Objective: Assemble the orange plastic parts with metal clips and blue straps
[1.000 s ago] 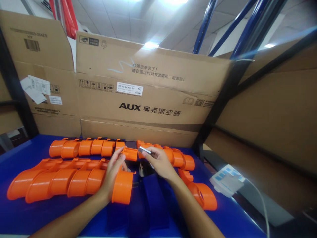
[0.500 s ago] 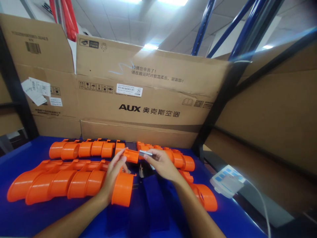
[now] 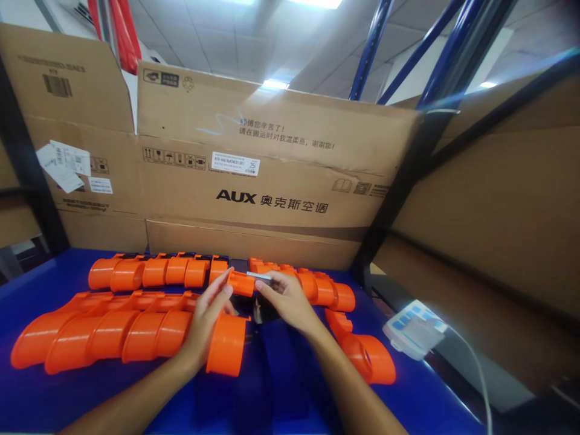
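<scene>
Since earlier frames: shifted metal piece (image 3: 260, 278) leftward, from just beside orange part (image 3: 241, 284) to upper right end of it, with less metal showing; cannot tell how far seated. Kept left hand (image 3: 205, 320) nearly in place.

Gripping orange part in left hand, with thumb on near side and forearm rising from lower left. Pinching metal piece between thumb and fingers of right hand (image 3: 286, 300), with forearm slanting in from lower right. Holding both pieces above blue table (image 3: 36, 405), in front of upright cardboard (image 3: 272, 238).
</scene>
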A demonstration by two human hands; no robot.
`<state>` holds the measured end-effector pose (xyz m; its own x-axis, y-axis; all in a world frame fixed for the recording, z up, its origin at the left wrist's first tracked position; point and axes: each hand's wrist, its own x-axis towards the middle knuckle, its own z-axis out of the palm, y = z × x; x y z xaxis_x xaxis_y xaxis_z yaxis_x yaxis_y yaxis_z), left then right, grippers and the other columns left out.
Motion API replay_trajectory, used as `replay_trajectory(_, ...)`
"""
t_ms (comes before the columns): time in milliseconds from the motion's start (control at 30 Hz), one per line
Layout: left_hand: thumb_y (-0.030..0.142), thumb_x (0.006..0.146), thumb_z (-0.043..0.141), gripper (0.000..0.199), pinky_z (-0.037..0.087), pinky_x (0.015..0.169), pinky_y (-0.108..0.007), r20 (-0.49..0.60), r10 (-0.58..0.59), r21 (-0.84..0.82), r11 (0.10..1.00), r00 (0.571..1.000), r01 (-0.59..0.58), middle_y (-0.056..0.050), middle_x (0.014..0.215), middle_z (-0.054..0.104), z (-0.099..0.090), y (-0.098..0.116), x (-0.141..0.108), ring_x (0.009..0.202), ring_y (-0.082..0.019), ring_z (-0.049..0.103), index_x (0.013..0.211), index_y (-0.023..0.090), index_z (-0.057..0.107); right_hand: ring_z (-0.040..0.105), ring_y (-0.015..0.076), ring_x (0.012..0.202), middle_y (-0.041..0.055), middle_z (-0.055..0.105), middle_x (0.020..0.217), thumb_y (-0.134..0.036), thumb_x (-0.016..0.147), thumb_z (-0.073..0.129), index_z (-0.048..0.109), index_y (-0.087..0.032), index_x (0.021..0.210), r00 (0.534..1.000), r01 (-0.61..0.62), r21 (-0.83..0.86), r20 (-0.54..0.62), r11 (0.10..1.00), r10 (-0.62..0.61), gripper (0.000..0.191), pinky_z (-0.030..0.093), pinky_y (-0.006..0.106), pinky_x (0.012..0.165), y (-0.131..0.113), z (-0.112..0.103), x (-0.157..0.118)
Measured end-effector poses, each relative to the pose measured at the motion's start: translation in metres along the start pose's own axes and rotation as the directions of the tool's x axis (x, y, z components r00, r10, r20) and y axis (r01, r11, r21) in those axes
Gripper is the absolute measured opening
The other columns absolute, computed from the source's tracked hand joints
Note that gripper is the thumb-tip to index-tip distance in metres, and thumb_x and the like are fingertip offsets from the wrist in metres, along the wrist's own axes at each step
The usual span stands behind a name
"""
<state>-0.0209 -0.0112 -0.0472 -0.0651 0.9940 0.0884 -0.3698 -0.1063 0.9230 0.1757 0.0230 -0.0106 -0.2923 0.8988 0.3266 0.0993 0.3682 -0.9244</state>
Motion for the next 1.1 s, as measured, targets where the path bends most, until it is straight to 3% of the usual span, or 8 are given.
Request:
replay_trajectory(167, 0.06, 0.073, 0.078, 0.088, 0.041, 0.052, -0.023, -0.069, 0.02, -0.072, 0.997, 0.997, -0.025, 0.004, 0.058, 0.059, 0.005, 0.004, -0.006, 0.049, -0.012, 0.05, 0.147, 0.02, 0.052, 0.061, 0.0162, 0.067, 0.0029, 0.069, 0.077, -0.054, 0.079, 0.078, 0.071, -0.019, 0.087, 0.976, 0.053, 0.01, -0.211, 0.999, -0.05, 0.037, 0.05, 0.028, 0.061, -0.006, -0.005, 0.001)
replay_trajectory(267, 0.061, 0.073, 0.078, 0.089, 0.041, 0.052, -0.023, -0.061, 0.035, -0.045, 0.998, 0.998, -0.038, 0.004, 0.058, 0.059, 0.006, 0.003, -0.005, 0.049, -0.012, 0.052, 0.147, 0.018, 0.053, 0.062, 0.0177, 0.069, 0.0042, 0.07, 0.076, -0.058, 0.075, 0.079, 0.073, -0.018, 0.082, 0.965, 0.072, -0.029, -0.25, 0.997, -0.077, 0.041, 0.051, 0.028, 0.061, -0.01, -0.009, 0.001)
replay_trajectory(400, 0.061, 0.072, 0.078, 0.091, 0.04, 0.053, -0.024, -0.05, 0.038, -0.028, 0.999, 0.998, -0.039, 0.003, 0.058, 0.061, 0.006, 0.003, -0.003, 0.05, -0.013, 0.053, 0.147, 0.016, 0.054, 0.062, 0.0174, 0.068, 0.0039, 0.07, 0.075, -0.06, 0.073, 0.08, 0.072, -0.019, 0.081, 0.968, 0.084, -0.027, -0.233, 0.996, -0.089, 0.042, 0.05, 0.027, 0.059, -0.012, -0.01, 0.0)
replay_trajectory(600, 0.059, 0.074, 0.077, 0.087, 0.038, 0.052, -0.022, -0.003, -0.009, -0.026, 1.0, 1.0, 0.009, 0.003, 0.06, 0.061, 0.005, 0.005, -0.006, 0.05, -0.011, 0.05, 0.146, 0.015, 0.055, 0.052, 0.0112, 0.057, 0.0, 0.064, 0.071, -0.054, 0.074, 0.082, 0.07, -0.019, 0.087, 0.986, 0.019, 0.087, -0.168, 0.996, -0.004, 0.038, 0.043, 0.023, 0.052, -0.014, -0.01, -0.001)
replay_trajectory(733, 0.057, 0.081, 0.072, 0.076, 0.038, 0.056, -0.021, 0.037, 0.043, 0.043, 0.998, 0.998, -0.045, 0.002, 0.06, 0.061, 0.004, 0.005, -0.01, 0.054, -0.011, 0.049, 0.143, 0.014, 0.058, 0.051, 0.0102, 0.056, -0.0024, 0.062, 0.069, -0.051, 0.076, 0.082, 0.07, -0.02, 0.09, 0.995, -0.037, 0.166, -0.087, 0.985, 0.052, 0.036, 0.042, 0.022, 0.052, -0.011, -0.008, 0.0)
replay_trajectory(933, 0.055, 0.086, 0.068, 0.061, 0.038, 0.057, -0.023, 0.133, 0.085, 0.132, 0.986, 0.987, -0.103, 0.001, 0.061, 0.061, 0.003, 0.002, -0.012, 0.057, -0.012, 0.05, 0.13, 0.012, 0.066, 0.054, 0.0112, 0.06, -0.002, 0.062, 0.07, -0.052, 0.079, 0.08, 0.069, -0.02, 0.091, 0.997, -0.071, 0.138, -0.015, 0.988, 0.074, 0.036, 0.043, 0.022, 0.054, -0.007, -0.004, 0.0)
replay_trajectory(1100, 0.054, 0.085, 0.069, 0.072, 0.039, 0.058, -0.023, 0.113, 0.077, 0.095, 0.992, 0.991, -0.088, 0.003, 0.061, 0.062, 0.0, 0.004, -0.008, 0.057, -0.013, 0.052, 0.145, 0.016, 0.054, 0.058, 0.0132, 0.064, 0.0, 0.067, 0.075, -0.054, 0.085, 0.072, 0.067, -0.02, 0.09, 1.0, -0.003, -0.009, -0.01, 1.0, 0.003, 0.035, 0.045, 0.024, 0.058, -0.008, -0.005, 0.001)
